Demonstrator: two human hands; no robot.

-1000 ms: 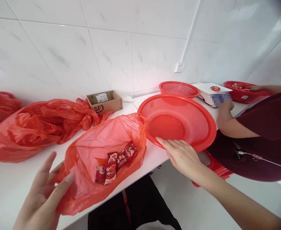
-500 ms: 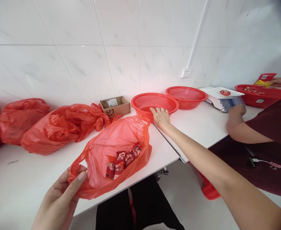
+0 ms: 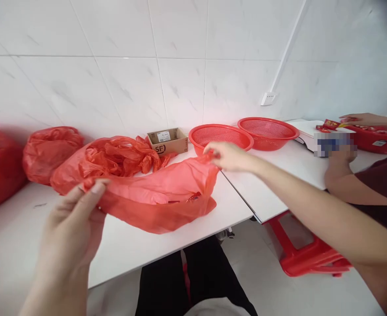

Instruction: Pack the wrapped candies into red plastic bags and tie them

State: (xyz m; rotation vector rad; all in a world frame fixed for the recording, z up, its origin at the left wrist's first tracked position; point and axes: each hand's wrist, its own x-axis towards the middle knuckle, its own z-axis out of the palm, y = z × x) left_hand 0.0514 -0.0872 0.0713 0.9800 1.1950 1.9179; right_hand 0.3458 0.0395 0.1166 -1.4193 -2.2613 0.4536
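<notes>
A thin red plastic bag (image 3: 160, 215) is stretched between my two hands above the white table (image 3: 121, 250). My left hand (image 3: 76, 219) pinches one end of its rim between thumb and fingers. At the opposite end, my right hand (image 3: 228, 156) grips the rim, just in front of a red mesh basket (image 3: 221, 131). Inside the bag, small red packets (image 3: 193, 197) show only in part; the raised front side hides the rest.
Several filled red bags (image 3: 53, 151) stand along the wall at left, beside a small cardboard box (image 3: 168, 142). A second red basket (image 3: 267, 131) sits farther right. A co-worker's hands are at a scale (image 3: 307, 136) and a basket of packets (image 3: 374, 138). Below is a red stool (image 3: 305, 259).
My right hand has closed on the bag's far rim. My left hand has lifted its end, so the bag's front side now covers most of the packets. The co-worker's packet has moved toward the scale.
</notes>
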